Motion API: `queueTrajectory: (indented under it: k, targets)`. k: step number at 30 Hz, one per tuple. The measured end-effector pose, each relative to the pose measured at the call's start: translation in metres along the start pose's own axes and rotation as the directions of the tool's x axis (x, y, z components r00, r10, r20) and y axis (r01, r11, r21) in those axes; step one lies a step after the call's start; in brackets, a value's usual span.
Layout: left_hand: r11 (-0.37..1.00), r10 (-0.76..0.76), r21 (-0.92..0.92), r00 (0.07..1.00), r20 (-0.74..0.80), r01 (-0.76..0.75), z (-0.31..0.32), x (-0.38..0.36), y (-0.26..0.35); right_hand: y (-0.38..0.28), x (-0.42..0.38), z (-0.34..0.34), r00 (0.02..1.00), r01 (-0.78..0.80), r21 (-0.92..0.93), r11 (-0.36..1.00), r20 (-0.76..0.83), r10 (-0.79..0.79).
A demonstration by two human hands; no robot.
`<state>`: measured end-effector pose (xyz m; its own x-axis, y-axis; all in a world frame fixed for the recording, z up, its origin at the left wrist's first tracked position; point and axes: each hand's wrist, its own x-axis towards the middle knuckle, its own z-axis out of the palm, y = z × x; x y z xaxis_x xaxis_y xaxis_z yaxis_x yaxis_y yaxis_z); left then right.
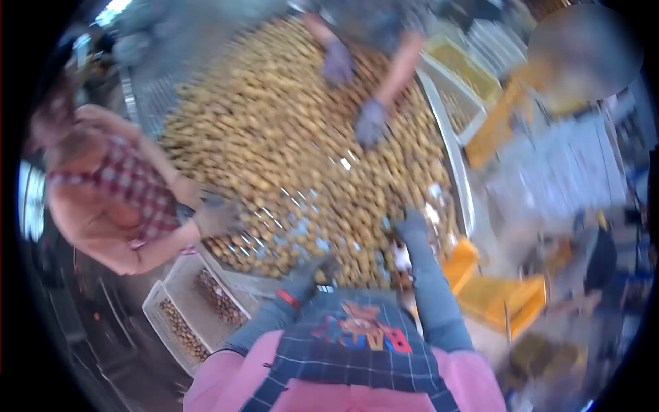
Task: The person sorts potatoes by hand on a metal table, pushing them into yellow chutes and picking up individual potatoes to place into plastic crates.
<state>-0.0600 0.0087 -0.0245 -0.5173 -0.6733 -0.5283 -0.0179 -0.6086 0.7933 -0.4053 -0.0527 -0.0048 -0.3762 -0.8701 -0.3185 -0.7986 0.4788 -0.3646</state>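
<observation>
A large heap of small tan-brown roundish pieces (274,137) covers the sorting table; their exact kind is too blurred to name. My left hand (310,271), in a dark grey glove, is low at the near edge of the heap, close to the apron. Further right and forward, my right hand (412,225) in a grey-blue glove reaches onto the right side of the heap. Motion smears the fingers of both hands, so I cannot make out whether they hold anything. Small bright pale patches (302,226) show among the pieces near the front.
A co-worker's gloved hand (218,216) rests at the heap's left edge. Across the table, another person's gloved hands (371,123) work in the heap. A divided white crate (161,309) stands at lower left, a yellow-orange crate (501,299) at right. A metal rim (461,185) bounds the table.
</observation>
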Motion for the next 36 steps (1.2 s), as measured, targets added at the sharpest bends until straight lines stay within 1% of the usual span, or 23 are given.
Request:
queueTrajectory:
  k: [2,3,4,5,7,9,11,13,15,16,18,19,20,21,23,25,26,27,29,31,33,35,36]
  targets:
    - [0.959,-0.284,-0.020,0.957,-0.061,0.284,0.048,-0.015,0.081,-0.029,0.012,-0.004,0.988,0.034,0.035,0.999,0.147,-0.039]
    - [0.996,-0.088,0.028,0.996,0.018,0.087,0.036,0.005,0.035,-0.009,0.034,0.035,0.973,0.226,0.102,0.969,-0.063,-0.221]
    - [0.971,-0.151,-0.182,0.988,0.034,0.154,0.052,0.002,0.068,-0.001,0.053,0.060,0.951,0.269,-0.077,0.960,-0.137,-0.277]
    - [0.955,-0.199,-0.225,0.980,0.008,0.196,0.069,-0.021,0.111,-0.015,0.047,0.041,0.974,0.221,-0.053,0.974,-0.045,-0.224]
    - [0.973,-0.053,-0.222,0.996,0.071,0.068,0.050,0.032,0.039,-0.024,0.032,0.021,0.974,0.223,-0.094,0.970,-0.007,-0.225]
    - [0.982,0.174,0.033,0.955,0.241,-0.187,0.051,0.051,0.033,-0.002,0.027,0.016,0.959,0.267,-0.113,0.957,-0.068,-0.276]
    - [0.947,0.265,-0.259,0.918,0.294,-0.190,0.050,0.065,0.020,-0.007,0.002,0.005,0.928,0.340,-0.105,0.934,-0.126,-0.352]
    - [0.837,0.345,-0.532,0.876,0.337,-0.125,0.062,0.067,0.008,-0.004,-0.021,0.003,0.965,0.102,0.703,0.703,-0.242,0.102]
    - [0.611,0.309,-0.791,0.912,0.270,0.028,0.070,0.072,0.001,-0.023,-0.042,0.006,0.846,0.367,0.515,0.774,-0.530,-0.049]
    - [0.609,0.304,-0.792,0.913,0.273,0.034,0.072,0.073,-0.004,-0.066,-0.083,-0.014,0.888,0.440,0.730,0.523,-0.442,-0.129]
    - [0.755,0.386,-0.635,0.893,0.232,-0.162,0.070,0.077,-0.010,-0.074,-0.109,-0.016,0.889,0.454,0.236,0.859,-0.060,-0.453]
    - [0.802,0.431,-0.538,0.875,0.220,-0.260,0.070,0.076,-0.009,-0.085,-0.109,-0.010,0.756,0.598,0.370,0.711,0.033,-0.653]
    - [0.697,0.320,-0.716,0.875,0.364,0.043,0.066,0.077,-0.007,-0.079,-0.107,0.009,0.732,0.646,0.400,0.650,-0.080,-0.677]
    - [0.691,0.316,-0.721,0.875,0.368,0.053,0.060,0.066,0.005,-0.070,-0.108,0.022,0.702,0.689,0.420,0.591,-0.187,-0.687]
    - [0.791,0.388,-0.561,0.909,0.155,-0.242,0.053,0.020,0.042,-0.088,-0.117,0.003,0.878,0.351,0.677,0.647,0.002,-0.479]
    - [0.805,0.593,0.125,0.798,-0.113,-0.580,0.049,-0.035,0.086,-0.087,-0.112,0.008,0.840,0.506,0.545,0.669,-0.136,-0.525]
    - [0.754,0.375,-0.537,0.919,-0.119,-0.378,0.040,-0.080,0.103,-0.105,-0.126,-0.004,0.902,0.363,0.619,0.696,-0.046,-0.429]
    - [0.406,0.278,-0.879,0.950,-0.143,-0.251,0.021,-0.064,0.077,-0.110,-0.128,-0.003,0.921,0.334,0.568,0.752,-0.026,-0.389]
    - [0.214,0.305,-0.930,0.925,-0.226,-0.298,-0.030,-0.078,0.034,-0.093,-0.123,0.011,0.897,0.307,0.632,0.711,0.058,-0.439]
    - [0.172,0.497,-0.848,0.787,-0.364,-0.501,-0.068,-0.116,0.012,-0.086,-0.123,0.021,0.890,0.296,0.600,0.743,0.108,-0.442]
    - [-0.139,0.563,-0.777,0.596,-0.573,-0.615,-0.104,-0.146,-0.050,-0.088,-0.125,0.025,0.888,0.262,0.607,0.751,0.153,-0.434]
    - [-0.058,0.228,-0.558,0.533,-0.815,-0.828,-0.111,-0.202,-0.034,-0.089,-0.123,0.034,0.880,0.224,0.611,0.759,0.208,-0.427]
    - [-0.109,0.248,-0.544,0.507,-0.826,-0.832,-0.116,-0.219,-0.041,-0.087,-0.116,0.041,0.866,0.247,0.617,0.747,0.206,-0.456]
